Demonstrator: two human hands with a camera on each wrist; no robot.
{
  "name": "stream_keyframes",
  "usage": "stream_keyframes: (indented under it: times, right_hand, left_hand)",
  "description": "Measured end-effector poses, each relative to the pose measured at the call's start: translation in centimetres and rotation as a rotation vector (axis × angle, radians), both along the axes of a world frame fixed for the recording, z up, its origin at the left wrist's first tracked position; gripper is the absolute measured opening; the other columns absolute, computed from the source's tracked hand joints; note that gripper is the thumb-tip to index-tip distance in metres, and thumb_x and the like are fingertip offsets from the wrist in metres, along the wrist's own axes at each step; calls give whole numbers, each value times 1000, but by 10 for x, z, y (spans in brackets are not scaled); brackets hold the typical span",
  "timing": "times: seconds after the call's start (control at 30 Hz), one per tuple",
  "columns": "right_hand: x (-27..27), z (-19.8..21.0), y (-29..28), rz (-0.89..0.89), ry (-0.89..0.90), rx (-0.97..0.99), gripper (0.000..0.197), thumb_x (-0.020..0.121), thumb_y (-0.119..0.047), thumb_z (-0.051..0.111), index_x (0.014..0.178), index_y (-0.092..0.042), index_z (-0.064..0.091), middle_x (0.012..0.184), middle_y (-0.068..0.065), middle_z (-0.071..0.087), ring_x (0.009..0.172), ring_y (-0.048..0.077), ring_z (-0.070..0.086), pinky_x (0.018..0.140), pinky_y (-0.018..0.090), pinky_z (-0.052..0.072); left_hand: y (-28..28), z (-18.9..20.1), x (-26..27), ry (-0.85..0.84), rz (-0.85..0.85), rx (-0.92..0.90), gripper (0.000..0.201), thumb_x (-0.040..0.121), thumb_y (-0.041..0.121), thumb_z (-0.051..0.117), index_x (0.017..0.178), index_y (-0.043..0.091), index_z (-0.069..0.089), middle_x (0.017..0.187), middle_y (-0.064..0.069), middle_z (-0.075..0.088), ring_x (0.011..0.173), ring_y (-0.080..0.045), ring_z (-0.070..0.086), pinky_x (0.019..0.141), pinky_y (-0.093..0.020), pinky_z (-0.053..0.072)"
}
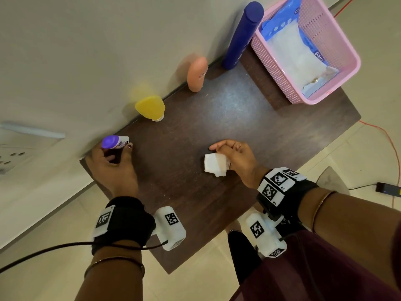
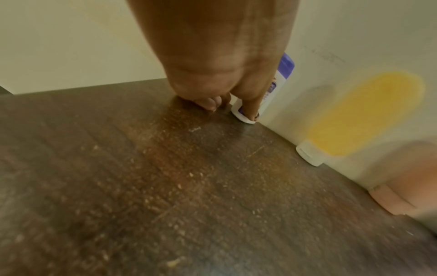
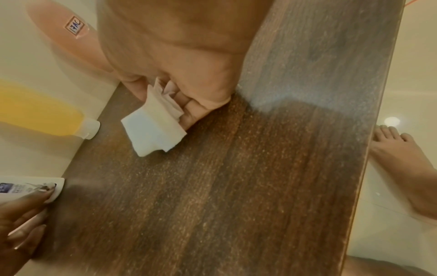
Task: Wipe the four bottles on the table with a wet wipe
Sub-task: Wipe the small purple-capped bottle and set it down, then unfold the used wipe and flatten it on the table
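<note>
Along the wall at the back of the dark wooden table (image 1: 217, 131) stand a tall blue bottle (image 1: 242, 35), a peach bottle (image 1: 197, 74) and a yellow bottle (image 1: 150, 107) resting on its white cap. At the table's left corner my left hand (image 1: 112, 161) grips a small white bottle with a purple top (image 1: 115, 141), its base near the table in the left wrist view (image 2: 246, 115). My right hand (image 1: 234, 157) holds a folded white wet wipe (image 1: 216, 164) over the middle of the table; the wipe (image 3: 153, 128) hangs from the fingers.
A pink plastic basket (image 1: 338, 68) with a blue pack of wipes (image 1: 297, 51) sits at the table's far right corner. An orange cable (image 1: 388, 140) runs on the floor to the right. My bare foot (image 3: 399, 149) stands beside the table's near edge.
</note>
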State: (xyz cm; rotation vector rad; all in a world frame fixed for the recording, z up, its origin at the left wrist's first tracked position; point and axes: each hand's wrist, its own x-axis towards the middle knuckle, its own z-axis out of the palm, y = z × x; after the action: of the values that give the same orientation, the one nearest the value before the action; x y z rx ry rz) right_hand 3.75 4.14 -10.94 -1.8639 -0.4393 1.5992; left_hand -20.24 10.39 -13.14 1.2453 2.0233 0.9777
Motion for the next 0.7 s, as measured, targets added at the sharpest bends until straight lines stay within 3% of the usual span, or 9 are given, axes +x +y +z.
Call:
stream_keyframes:
  times: [0.13,0.23,0.3,0.37,0.43,0.5,0.57,0.6,0.7]
  right_hand:
    - [-1,1,-1,-9,-2,11,17,95,-10,49,93,-10,65,88,2,63,79,15,59,57,28,52]
    - [0,1,-1,-12,1,10,17,95,-11,49,94,-10,65,89,2,63,80,16,58,58,27,52]
    - [0,3,-1,-9,23,8,18,95,-10,47,92,-11,65,90,1,63,79,15,58,57,26,51]
    - [1,4,0,-9,57,1,21,96,-12,44,92,-13,64,90,3,62,80,16,59,57,26,53]
    - [3,6,0,5,106,-18,26,98,-12,38,94,-13,64,95,7,61,87,23,59,64,31,53]
    - [5,7,1,5,148,-43,27,97,-8,37,94,-15,63,101,10,61,96,28,58,74,37,53]
    - [5,11,1,-43,189,-48,25,95,-2,40,98,-13,62,104,10,60,97,27,58,74,36,52]
    - [6,13,0,-78,202,-37,24,94,0,41,103,-11,61,105,11,61,97,26,58,73,33,53]
    - [12,22,-4,-188,271,22,26,93,1,46,115,-8,56,106,11,64,98,25,62,76,32,56]
  left_hand:
    - [0,2,1,24,-9,-3,38,81,16,70,116,7,60,107,-3,41,79,-20,50,71,1,36]
    - [1,3,1,22,-18,6,40,80,17,71,116,5,60,104,-2,42,71,-10,49,71,2,36]
    - [0,5,1,6,-15,17,46,77,19,74,118,6,58,103,3,42,73,-7,49,71,0,37]
    - [-6,6,5,-39,27,7,60,73,22,78,124,7,51,110,0,42,80,-14,50,69,-4,40]
    - [-19,13,17,-114,110,-15,66,73,22,79,127,7,45,112,-4,41,85,-16,48,66,-6,41]
    - [-37,22,37,-178,131,-23,47,75,24,78,113,12,52,99,-6,48,77,-11,47,64,-10,40]
    - [-55,32,64,-221,82,-85,18,80,26,74,84,23,57,75,-1,54,62,-4,47,59,-15,40]
    - [-63,36,80,-263,39,-149,17,82,26,72,74,25,56,68,2,55,59,-4,49,57,-17,42]
    - [-81,49,125,-475,-67,-353,12,85,25,67,75,23,60,74,0,64,69,-13,60,61,-26,51]
